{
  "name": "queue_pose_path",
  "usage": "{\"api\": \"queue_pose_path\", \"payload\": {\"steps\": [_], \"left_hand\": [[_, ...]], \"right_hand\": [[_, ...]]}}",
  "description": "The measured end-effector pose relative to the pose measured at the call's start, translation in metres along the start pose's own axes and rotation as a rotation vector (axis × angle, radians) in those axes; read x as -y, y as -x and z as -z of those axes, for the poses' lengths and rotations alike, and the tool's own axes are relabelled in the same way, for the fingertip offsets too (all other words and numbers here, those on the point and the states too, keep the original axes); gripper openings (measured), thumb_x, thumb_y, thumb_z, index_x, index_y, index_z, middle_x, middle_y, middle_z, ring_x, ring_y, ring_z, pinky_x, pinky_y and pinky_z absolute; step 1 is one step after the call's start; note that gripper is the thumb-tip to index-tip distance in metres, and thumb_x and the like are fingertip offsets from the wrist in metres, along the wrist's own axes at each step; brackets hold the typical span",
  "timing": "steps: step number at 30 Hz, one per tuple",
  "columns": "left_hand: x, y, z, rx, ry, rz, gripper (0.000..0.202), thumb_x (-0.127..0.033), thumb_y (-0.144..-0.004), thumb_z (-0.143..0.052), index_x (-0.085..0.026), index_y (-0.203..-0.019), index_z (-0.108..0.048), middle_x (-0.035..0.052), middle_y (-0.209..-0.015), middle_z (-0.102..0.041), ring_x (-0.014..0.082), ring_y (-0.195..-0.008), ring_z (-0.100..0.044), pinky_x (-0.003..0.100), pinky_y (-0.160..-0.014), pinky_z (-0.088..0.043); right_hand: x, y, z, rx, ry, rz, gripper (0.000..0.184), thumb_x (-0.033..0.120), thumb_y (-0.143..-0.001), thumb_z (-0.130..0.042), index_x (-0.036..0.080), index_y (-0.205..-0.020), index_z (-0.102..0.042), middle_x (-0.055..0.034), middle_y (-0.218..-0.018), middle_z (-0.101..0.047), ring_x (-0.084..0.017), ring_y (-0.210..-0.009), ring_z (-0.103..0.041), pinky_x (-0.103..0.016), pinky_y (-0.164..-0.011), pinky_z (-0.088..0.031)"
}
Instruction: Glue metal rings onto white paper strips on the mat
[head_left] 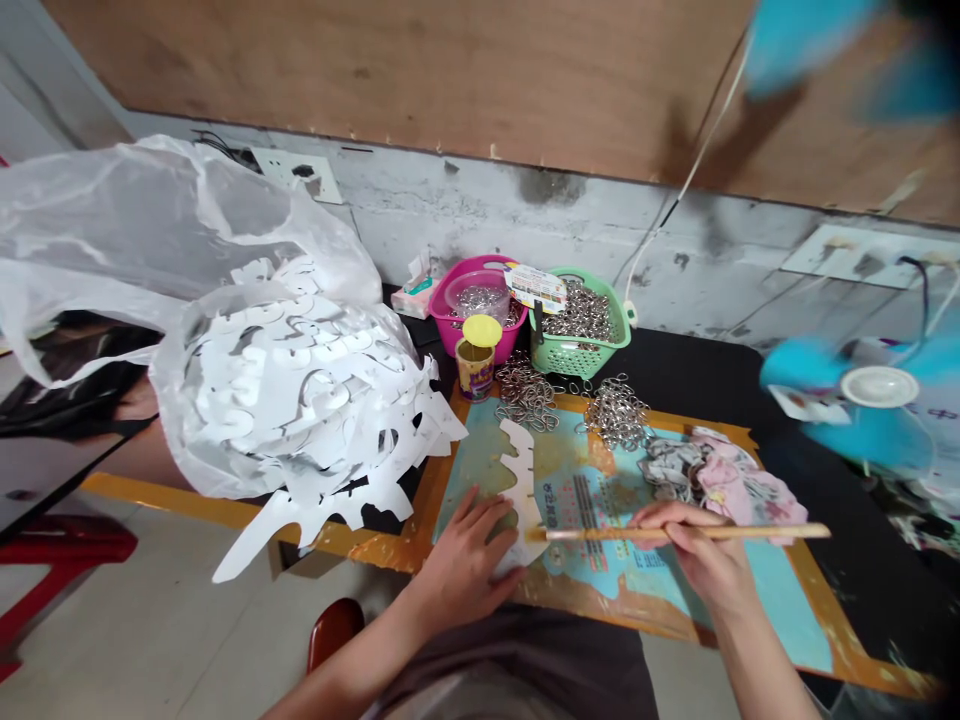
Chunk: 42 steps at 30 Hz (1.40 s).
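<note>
On blue sheeting — white cutout, flat, notched edge

Free lane over blue mat between metal ring piles and brush. Plastic bag of paper cutouts blocks left; yellow can, pink basket and green basket bar far side. Crumpled cloths and fan obstruct right.
</note>
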<state>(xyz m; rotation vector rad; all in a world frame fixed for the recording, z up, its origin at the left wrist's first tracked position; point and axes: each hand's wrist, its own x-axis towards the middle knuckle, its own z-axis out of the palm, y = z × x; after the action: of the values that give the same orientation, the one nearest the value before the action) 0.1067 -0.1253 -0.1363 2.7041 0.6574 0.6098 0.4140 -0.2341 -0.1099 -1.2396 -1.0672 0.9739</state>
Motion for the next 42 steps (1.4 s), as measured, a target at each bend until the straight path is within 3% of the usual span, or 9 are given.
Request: {"api": "queue_pose_path", "payload": {"steps": [5, 14, 18, 22, 27, 31, 34, 37, 42], "left_hand": [[0.001, 0.001, -0.002, 0.003, -0.007, 0.003, 0.023, -0.035, -0.088, -0.062, -0.02, -0.106, -0.065, 0.0152, -0.129, -0.061, 0.0311, -0.128, -0.054, 0.06, -0.118, -0.031], [0.001, 0.001, -0.003, -0.007, -0.015, 0.0, 0.023, -0.034, -0.087, -0.064, -0.019, -0.104, -0.065, 0.0149, -0.126, -0.062, 0.0304, -0.128, -0.055, 0.058, -0.119, -0.031], [0.001, 0.0, -0.002, -0.008, -0.016, -0.001, 0.022, -0.034, -0.087, -0.064, -0.019, -0.103, -0.065, 0.0147, -0.125, -0.063, 0.0304, -0.128, -0.055, 0.058, -0.119, -0.031], [0.001, 0.0, -0.001, -0.004, -0.009, -0.002, 0.023, -0.033, -0.087, -0.064, -0.018, -0.104, -0.065, 0.0143, -0.125, -0.063, 0.0302, -0.128, -0.055, 0.057, -0.119, -0.03], [0.003, 0.002, -0.004, 0.0, -0.006, -0.002, 0.026, -0.035, -0.086, -0.066, -0.019, -0.106, -0.065, 0.0147, -0.128, -0.061, 0.0314, -0.129, -0.054, 0.058, -0.119, -0.029], [0.004, 0.003, -0.007, -0.01, 0.0, 0.0, 0.028, -0.035, -0.084, -0.067, -0.019, -0.108, -0.065, 0.0149, -0.127, -0.061, 0.0317, -0.127, -0.055, 0.06, -0.117, -0.031], [0.004, 0.003, -0.007, -0.011, -0.001, 0.004, 0.028, -0.035, -0.084, -0.067, -0.019, -0.108, -0.065, 0.015, -0.127, -0.061, 0.0316, -0.127, -0.055, 0.06, -0.117, -0.031], [0.003, 0.004, -0.006, 0.0, 0.0, 0.007, 0.029, -0.035, -0.084, -0.067, -0.019, -0.107, -0.065, 0.0147, -0.128, -0.061, 0.0311, -0.129, -0.053, 0.059, -0.119, -0.029], [0.004, 0.005, -0.009, 0.007, -0.002, 0.009, 0.03, -0.036, -0.084, -0.067, -0.019, -0.109, -0.064, 0.0149, -0.129, -0.06, 0.0322, -0.129, -0.052, 0.06, -0.119, -0.028]], "right_hand": [[-0.003, -0.009, -0.006, 0.039, -0.004, -0.118, 0.021, 0.04, -0.087, -0.07, 0.021, -0.09, -0.08, -0.0103, -0.096, -0.076, -0.028, -0.086, -0.074, -0.036, -0.07, -0.064], [-0.006, -0.037, -0.024, -0.081, 0.075, 0.093, 0.016, 0.036, -0.09, -0.068, 0.024, -0.093, -0.078, -0.0067, -0.102, -0.073, -0.024, -0.093, -0.073, -0.037, -0.081, -0.064], [0.019, -0.061, -0.036, -0.22, 0.067, 0.266, 0.014, 0.034, -0.091, -0.067, 0.023, -0.096, -0.074, -0.0063, -0.106, -0.072, -0.021, -0.094, -0.072, -0.036, -0.082, -0.063], [0.063, -0.101, -0.059, -0.312, 0.056, 0.418, 0.016, 0.037, -0.091, -0.067, 0.021, -0.09, -0.066, -0.0035, -0.088, -0.073, -0.017, -0.073, -0.073, -0.029, -0.065, -0.063], [0.103, -0.161, -0.104, -0.15, 0.373, 0.553, 0.026, 0.045, -0.095, -0.059, 0.021, -0.084, -0.059, -0.0018, -0.071, -0.07, -0.015, -0.061, -0.069, -0.026, -0.059, -0.056], [0.108, -0.199, -0.139, -0.04, 0.682, 0.644, 0.026, 0.041, -0.098, -0.051, 0.021, -0.083, -0.054, -0.0004, -0.067, -0.068, -0.014, -0.057, -0.065, -0.027, -0.062, -0.05], [0.104, -0.216, -0.155, 0.032, 0.794, 0.668, 0.023, 0.036, -0.097, -0.05, 0.021, -0.08, -0.053, -0.0002, -0.062, -0.066, -0.016, -0.056, -0.064, -0.03, -0.065, -0.049], [0.1, -0.22, -0.157, 0.028, 0.702, 0.613, 0.024, 0.037, -0.096, -0.051, 0.022, -0.078, -0.053, 0.0002, -0.06, -0.065, -0.017, -0.058, -0.066, -0.03, -0.066, -0.052], [0.094, -0.215, -0.132, -0.211, 0.15, 0.388, 0.033, 0.048, -0.088, -0.064, 0.023, -0.072, -0.048, 0.0023, -0.059, -0.064, -0.015, -0.054, -0.069, -0.024, -0.052, -0.058]]}}
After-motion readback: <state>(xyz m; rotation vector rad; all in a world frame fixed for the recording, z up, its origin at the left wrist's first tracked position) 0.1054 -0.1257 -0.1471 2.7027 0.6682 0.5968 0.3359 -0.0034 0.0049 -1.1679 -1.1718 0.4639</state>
